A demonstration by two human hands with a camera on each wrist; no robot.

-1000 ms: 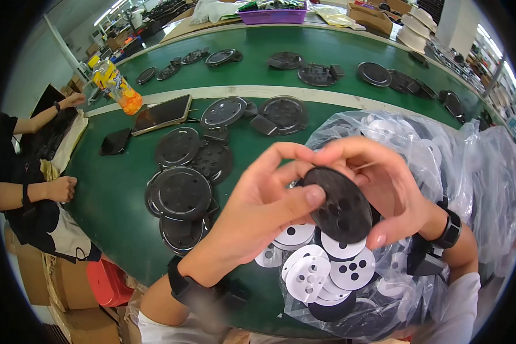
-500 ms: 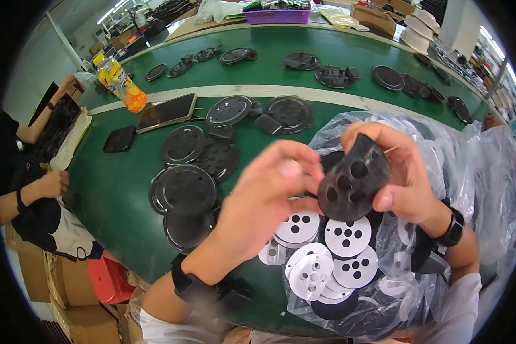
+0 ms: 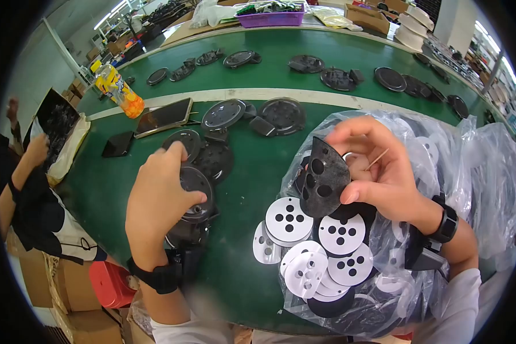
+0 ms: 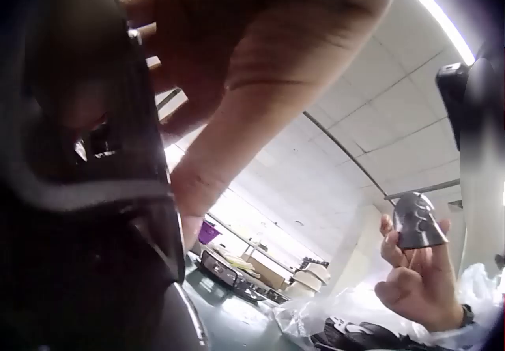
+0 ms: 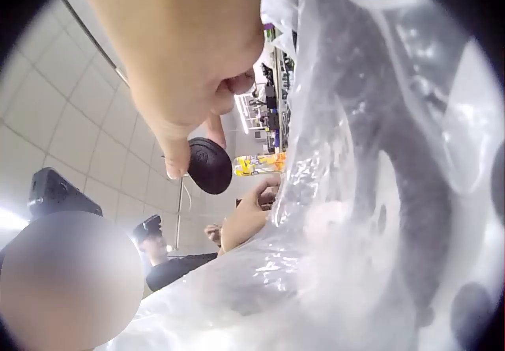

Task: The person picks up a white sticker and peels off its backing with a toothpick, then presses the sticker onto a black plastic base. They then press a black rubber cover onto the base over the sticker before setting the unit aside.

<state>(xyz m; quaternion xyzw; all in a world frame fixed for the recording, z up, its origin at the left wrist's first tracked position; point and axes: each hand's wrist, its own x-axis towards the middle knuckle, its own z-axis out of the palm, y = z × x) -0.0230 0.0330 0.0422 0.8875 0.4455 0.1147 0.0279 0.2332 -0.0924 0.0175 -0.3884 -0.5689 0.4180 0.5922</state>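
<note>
My right hand [image 3: 378,166] pinches a thin, bent black disc with holes [image 3: 325,178] between thumb and fingers, above a pile of white discs. A thin wooden stick [image 3: 377,159] pokes out among those fingers. My left hand [image 3: 157,200] is at the group of glossy black round parts, its fingers and thumb curled over the rim of one black round part [image 3: 199,186], partly hidden by the hand. In the left wrist view a dark part [image 4: 87,169] fills the near left beside the thumb. White discs with holes [image 3: 341,234] overlap in the pile below my right hand.
A clear plastic bag [image 3: 441,166] of more discs lies at the right. Two dark phone-like devices, one a tablet [image 3: 165,117], and a drink bottle [image 3: 117,89] stand at the left back. More black parts [image 3: 338,79] line the far belt. Another person's arm [image 3: 26,166] shows at left.
My left hand has let go of the bent black disc and moved left to the black round parts. My right hand keeps the disc, which now tilts more upright.
</note>
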